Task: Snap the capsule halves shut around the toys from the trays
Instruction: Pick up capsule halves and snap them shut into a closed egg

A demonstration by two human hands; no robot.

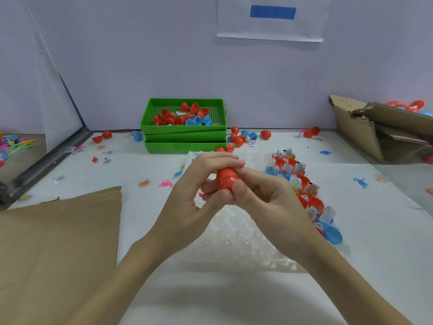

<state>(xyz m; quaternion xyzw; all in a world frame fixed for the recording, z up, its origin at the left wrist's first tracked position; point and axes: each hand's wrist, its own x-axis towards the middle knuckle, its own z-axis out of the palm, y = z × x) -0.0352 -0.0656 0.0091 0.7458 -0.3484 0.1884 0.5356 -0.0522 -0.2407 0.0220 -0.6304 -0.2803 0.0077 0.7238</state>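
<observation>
While both hands grip | one red capsule (closed) | three green trays

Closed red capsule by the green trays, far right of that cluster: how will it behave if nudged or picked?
The red capsule is rounded and egg-shaped, so it will probably roll off when nudged. Its glossy plastic shell looks smooth and could slip from a light pinch. It looks like a thin hollow shell, so it is likely light and stiff. The table looks flat, offering little to stop it.

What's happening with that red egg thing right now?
Both hands, left and right, grip red plastic egg capsule. Halves together, seam showing. Nothing in the way.
</observation>
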